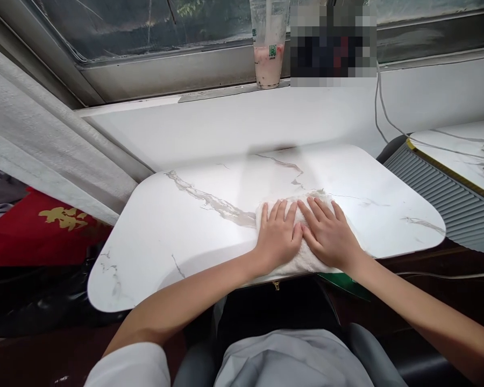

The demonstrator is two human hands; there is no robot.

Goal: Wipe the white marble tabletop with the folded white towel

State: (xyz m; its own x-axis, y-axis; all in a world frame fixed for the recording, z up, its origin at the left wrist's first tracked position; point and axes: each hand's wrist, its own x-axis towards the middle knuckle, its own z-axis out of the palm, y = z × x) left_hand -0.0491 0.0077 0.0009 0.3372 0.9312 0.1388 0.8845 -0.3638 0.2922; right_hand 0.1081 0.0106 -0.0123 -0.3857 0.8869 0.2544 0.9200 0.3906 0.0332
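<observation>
A fluffy white cloth [306, 260] lies on the white marble-patterned tabletop [210, 188], close to its front edge. My left hand [278, 234] rests flat on the left part of the cloth, fingers stretched out and pointing away from me. Beside it, my right hand [328, 231] presses flat on the right part, its fingers spread too. The two thumbs meet or nearly meet over the middle of the cloth. Neither hand is closed around the cloth, and much of it is hidden beneath them.
A clear plastic cup [269, 59] with a pinkish drink stands on the window ledge, beside a blurred-out patch. Pale cables [381, 102] hang at the right, near a grey ribbed panel [439, 193]. A curtain [52, 118] and a red cloth item [44, 231] are at the left.
</observation>
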